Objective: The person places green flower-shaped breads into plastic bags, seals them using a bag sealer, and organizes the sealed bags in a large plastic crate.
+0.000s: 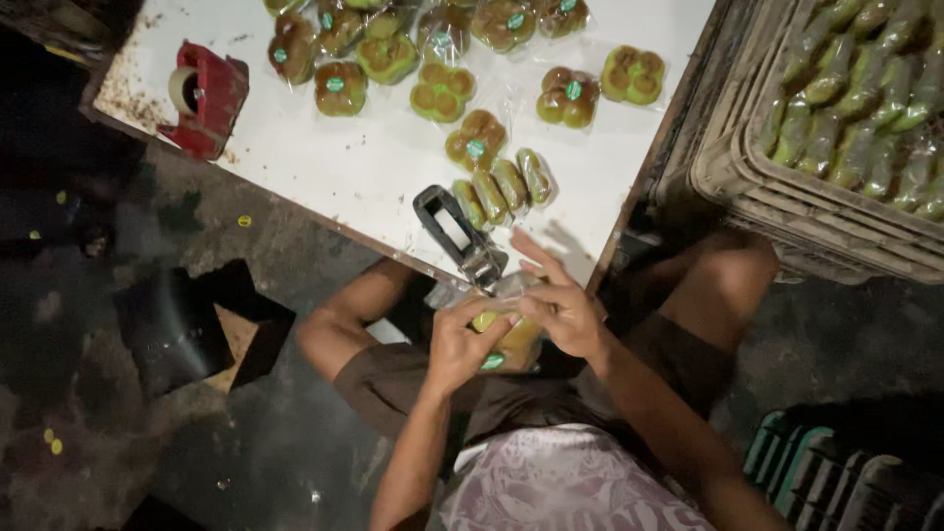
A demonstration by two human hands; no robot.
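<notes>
Both my hands hold a clear plastic packet of round green and brown cakes (508,339) over my lap, just below the white table's near edge. My left hand (462,344) grips its lower left side. My right hand (560,310) pinches the bag's top, fingers spread. A black bag-sealing tool (457,236) stands on the table (344,167) edge right above my hands. Next to it lies a row of sealed cake packets (503,187).
Several more packets of cakes with green stickers (442,88) cover the table's far part. A red tape dispenser (202,98) sits at the table's left corner. A plastic crate (728,177) of wrapped green cakes stands at right. Green stools (836,472) are at lower right.
</notes>
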